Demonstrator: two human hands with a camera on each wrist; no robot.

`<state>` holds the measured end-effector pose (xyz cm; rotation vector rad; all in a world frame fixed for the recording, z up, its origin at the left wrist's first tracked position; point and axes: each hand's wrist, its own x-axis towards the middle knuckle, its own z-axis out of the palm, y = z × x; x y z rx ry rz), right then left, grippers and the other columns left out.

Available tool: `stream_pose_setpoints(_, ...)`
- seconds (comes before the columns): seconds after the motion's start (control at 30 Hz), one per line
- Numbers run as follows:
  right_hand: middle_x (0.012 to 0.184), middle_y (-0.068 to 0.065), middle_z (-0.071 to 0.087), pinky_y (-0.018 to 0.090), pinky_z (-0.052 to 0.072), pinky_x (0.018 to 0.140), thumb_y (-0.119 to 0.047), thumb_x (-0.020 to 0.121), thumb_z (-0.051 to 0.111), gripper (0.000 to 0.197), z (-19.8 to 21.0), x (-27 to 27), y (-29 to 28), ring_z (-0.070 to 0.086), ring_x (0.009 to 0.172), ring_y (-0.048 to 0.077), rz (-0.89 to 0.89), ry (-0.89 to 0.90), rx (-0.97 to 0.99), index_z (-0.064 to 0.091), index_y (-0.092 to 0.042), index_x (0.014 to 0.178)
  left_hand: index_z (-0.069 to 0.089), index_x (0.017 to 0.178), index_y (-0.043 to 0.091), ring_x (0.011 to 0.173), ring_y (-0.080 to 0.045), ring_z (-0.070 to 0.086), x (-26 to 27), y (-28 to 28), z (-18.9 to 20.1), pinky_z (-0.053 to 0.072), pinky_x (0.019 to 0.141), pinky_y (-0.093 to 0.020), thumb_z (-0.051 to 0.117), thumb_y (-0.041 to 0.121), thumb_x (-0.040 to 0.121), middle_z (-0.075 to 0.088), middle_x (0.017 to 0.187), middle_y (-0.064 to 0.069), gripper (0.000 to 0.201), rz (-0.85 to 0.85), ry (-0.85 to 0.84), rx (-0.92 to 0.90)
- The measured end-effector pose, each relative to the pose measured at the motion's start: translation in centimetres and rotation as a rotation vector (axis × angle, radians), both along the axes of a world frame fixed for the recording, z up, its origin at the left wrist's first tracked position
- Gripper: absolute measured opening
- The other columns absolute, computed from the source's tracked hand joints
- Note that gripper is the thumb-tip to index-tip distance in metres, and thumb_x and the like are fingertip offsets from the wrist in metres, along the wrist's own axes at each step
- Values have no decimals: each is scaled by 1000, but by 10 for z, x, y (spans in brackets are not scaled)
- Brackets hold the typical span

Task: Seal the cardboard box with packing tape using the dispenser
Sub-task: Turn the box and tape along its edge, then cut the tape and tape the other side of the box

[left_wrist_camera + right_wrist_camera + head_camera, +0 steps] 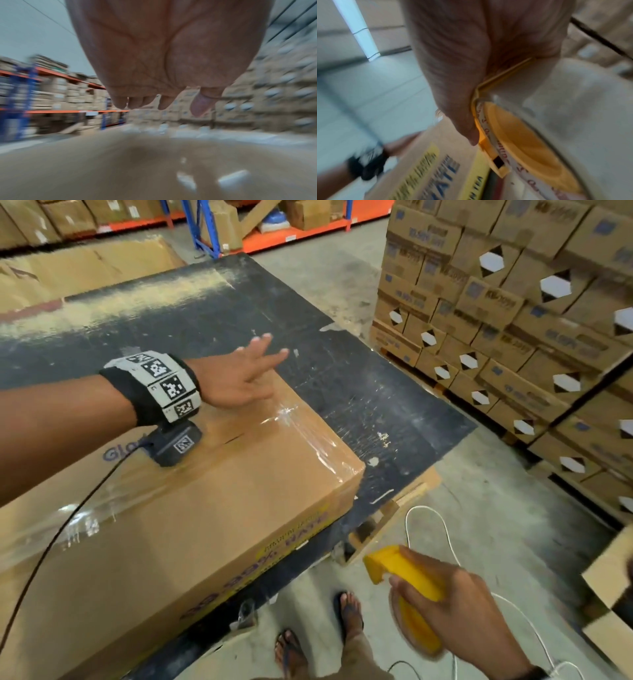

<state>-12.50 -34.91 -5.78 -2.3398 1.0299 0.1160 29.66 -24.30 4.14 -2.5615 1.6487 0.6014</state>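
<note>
A large brown cardboard box point(205, 508) lies on a black table point(359, 392), with clear tape point(308, 436) shining along its top seam and over the right end. My left hand point(239, 371) is flat over the box's far right corner, fingers straight and spread. The left wrist view shows the palm point(163, 54) above the blurred box top point(120, 169). My right hand point(452, 604) grips a yellow tape dispenser point(407, 587) low in front of the table, away from the box. The dispenser and its tape roll point(522, 135) fill the right wrist view.
Stacked printed cartons point(513, 320) on pallets stand close on the right. Orange and blue shelving point(239, 231) with boxes runs along the back. A white cable point(438, 529) lies on the concrete floor by my sandalled feet point(318, 635). An open carton point(613, 594) sits at the right edge.
</note>
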Motion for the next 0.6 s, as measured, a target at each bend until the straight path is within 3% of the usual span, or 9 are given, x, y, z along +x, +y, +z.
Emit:
stream_pose_setpoints(0.13, 109, -31, 74, -2, 41, 76, -69, 73, 70, 51, 8, -10, -2, 67, 100, -8, -35, -192, 76, 64, -59, 123, 31, 157, 35, 158, -14, 13, -96, -32, 21, 4, 128, -42, 42, 64, 95, 27, 168, 1, 69, -347, 36, -84)
stream_pose_setpoints(0.2, 109, -38, 69, -2, 40, 75, -63, 76, 73, 50, 17, -8, -1, 63, 100, -13, -43, -293, 95, 61, -60, 124, 39, 153, 36, 150, -17, 36, -132, -45, 18, 16, 127, -48, 44, 69, 91, 46, 158, 2, 70, -490, -17, -14)
stream_pose_setpoints(0.27, 115, -42, 63, 3, 42, 77, -58, 75, 75, 52, 24, -8, 4, 59, 104, -15, -64, -418, 124, 60, -60, 125, 43, 149, 37, 135, -23, 53, -150, -53, 8, 37, 117, -50, 49, 62, 89, 59, 145, -1, 65, -552, -81, 82)
stream_pose_setpoints(0.37, 125, -33, 63, 11, 48, 81, -45, 75, 78, 58, 29, -9, 12, 60, 112, -6, -80, -643, 175, 60, -51, 130, 44, 148, 37, 128, -27, 58, -154, -56, 3, 50, 102, -45, 55, 45, 87, 61, 141, -5, 63, -514, -110, 173)
stream_pose_setpoints(0.47, 128, -27, 64, 10, 49, 86, -31, 74, 83, 64, 30, -8, 19, 61, 117, -2, -117, -864, 194, 61, -37, 134, 43, 150, 30, 128, -20, 57, -155, -51, 16, 46, 105, -36, 59, 39, 93, 61, 140, -2, 60, -411, 74, -9)
stream_pose_setpoints(0.53, 134, -26, 62, 15, 50, 91, -35, 77, 84, 66, 32, -5, 22, 58, 124, 1, -126, -967, 145, 58, -34, 137, 46, 149, 29, 121, -12, 63, -154, -46, 28, 48, 106, -32, 57, 37, 98, 67, 132, 2, 53, -289, 306, -133)
stream_pose_setpoints(0.6, 138, -23, 59, 19, 51, 91, -45, 80, 77, 65, 37, -2, 22, 56, 128, 6, -118, -1010, 88, 53, -37, 140, 47, 147, 25, 114, -14, 69, -158, -41, 39, 53, 102, -31, 55, 30, 101, 73, 123, -3, 48, -142, 628, -140)
